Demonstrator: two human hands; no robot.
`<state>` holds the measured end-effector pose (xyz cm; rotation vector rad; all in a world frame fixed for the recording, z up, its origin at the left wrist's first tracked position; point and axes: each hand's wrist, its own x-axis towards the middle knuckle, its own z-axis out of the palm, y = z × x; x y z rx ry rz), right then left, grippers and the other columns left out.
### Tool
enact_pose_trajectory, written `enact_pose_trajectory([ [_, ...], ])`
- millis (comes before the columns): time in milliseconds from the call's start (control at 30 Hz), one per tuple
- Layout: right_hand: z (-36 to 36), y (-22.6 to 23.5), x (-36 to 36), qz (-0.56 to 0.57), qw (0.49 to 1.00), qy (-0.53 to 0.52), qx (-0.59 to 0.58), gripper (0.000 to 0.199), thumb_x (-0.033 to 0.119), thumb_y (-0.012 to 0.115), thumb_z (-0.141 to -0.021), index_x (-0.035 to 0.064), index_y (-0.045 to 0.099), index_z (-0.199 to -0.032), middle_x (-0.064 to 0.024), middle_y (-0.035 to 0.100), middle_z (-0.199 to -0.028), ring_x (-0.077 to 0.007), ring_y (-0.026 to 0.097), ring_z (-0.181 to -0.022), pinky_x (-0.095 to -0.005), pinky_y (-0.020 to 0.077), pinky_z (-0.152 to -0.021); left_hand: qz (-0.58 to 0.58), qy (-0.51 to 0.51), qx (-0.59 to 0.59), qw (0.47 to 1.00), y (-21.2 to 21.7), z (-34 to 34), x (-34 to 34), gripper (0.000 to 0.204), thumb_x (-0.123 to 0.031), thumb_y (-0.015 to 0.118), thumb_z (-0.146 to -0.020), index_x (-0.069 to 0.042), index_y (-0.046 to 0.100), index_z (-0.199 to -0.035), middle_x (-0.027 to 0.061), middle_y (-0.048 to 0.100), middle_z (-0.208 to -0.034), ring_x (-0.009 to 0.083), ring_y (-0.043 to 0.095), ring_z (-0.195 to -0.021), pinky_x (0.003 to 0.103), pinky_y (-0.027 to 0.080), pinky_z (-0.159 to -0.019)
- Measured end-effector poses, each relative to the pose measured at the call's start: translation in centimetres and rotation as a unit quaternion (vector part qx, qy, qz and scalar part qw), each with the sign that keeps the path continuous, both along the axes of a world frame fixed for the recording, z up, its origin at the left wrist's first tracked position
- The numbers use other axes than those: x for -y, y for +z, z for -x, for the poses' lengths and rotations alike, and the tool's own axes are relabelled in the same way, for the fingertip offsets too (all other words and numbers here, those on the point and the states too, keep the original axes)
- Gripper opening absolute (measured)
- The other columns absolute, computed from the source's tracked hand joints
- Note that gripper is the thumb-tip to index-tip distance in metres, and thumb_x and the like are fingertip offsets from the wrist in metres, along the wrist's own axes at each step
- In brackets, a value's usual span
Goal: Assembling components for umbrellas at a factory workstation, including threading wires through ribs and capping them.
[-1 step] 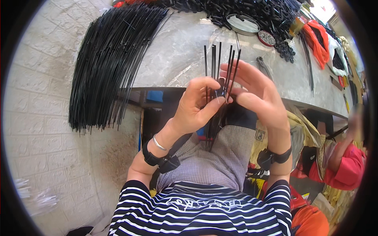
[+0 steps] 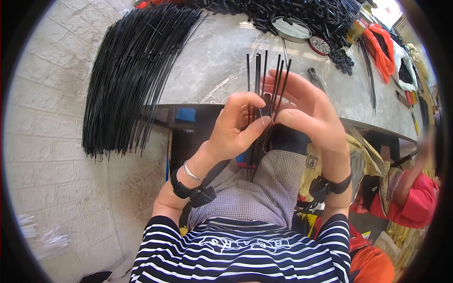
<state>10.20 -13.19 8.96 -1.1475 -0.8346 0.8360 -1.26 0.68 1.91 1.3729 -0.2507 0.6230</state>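
Observation:
My left hand (image 2: 236, 123) is closed round a bundle of thin black rods (image 2: 258, 75), which look like umbrella ribs. They meet at a small dark hub (image 2: 267, 101) between my hands, fan out upward and hang down toward my lap. A pale wire end (image 2: 263, 118) sticks out beside my left thumb. My right hand (image 2: 314, 111) comes from the right, its thumb tip pinched in at the hub on a second wire end (image 2: 272, 118). The other right fingers curve behind the rods; their tips are partly hidden.
A thick heap of black rods (image 2: 137, 70) overhangs the table (image 2: 212, 61) at left. Short black tubes (image 2: 311, 16) pile at the back, near a round dish (image 2: 291, 29) and a small red-rimmed tin (image 2: 319, 45). Orange (image 2: 380, 49) and white bags (image 2: 405, 70) stand right; a person's red sleeve (image 2: 415, 198) shows there.
The rods have tilted slightly to the right at their tops. My right hand has shifted a little, its thumb now closer in at the hub. My left hand has hardly moved.

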Motion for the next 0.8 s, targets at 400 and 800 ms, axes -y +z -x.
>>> enact_pose_trajectory([
  [400,-2.1,2.0,-1.5,0.122,0.982,0.144,-0.008,0.05,-0.004,0.053,-0.068,-0.0051,0.055,-0.118,-0.0087,0.062,-0.102,-0.0155,0.061,-0.093,-0.0252,0.0482,-0.073,-0.081,-0.066,-0.055,0.993,0.9,-0.4,-1.0,0.028,0.01,0.062,-0.082,-0.004,0.045,-0.099,0.0058,0.052,-0.101,0.0109,0.056,-0.091,0.026,0.049,-0.077],
  [800,-2.1,1.2,-2.1,0.135,0.987,0.08,-0.044,0.034,-0.001,0.049,-0.072,-0.0043,0.06,-0.103,-0.006,0.064,-0.094,-0.0123,0.06,-0.084,-0.0238,0.0477,-0.069,-0.066,-0.043,-0.084,0.993,1.5,-1.1,-0.9,0.016,0.009,0.063,-0.082,0.0,0.057,-0.095,0.0041,0.061,-0.089,0.0108,0.059,-0.08,0.024,0.048,-0.07],
])
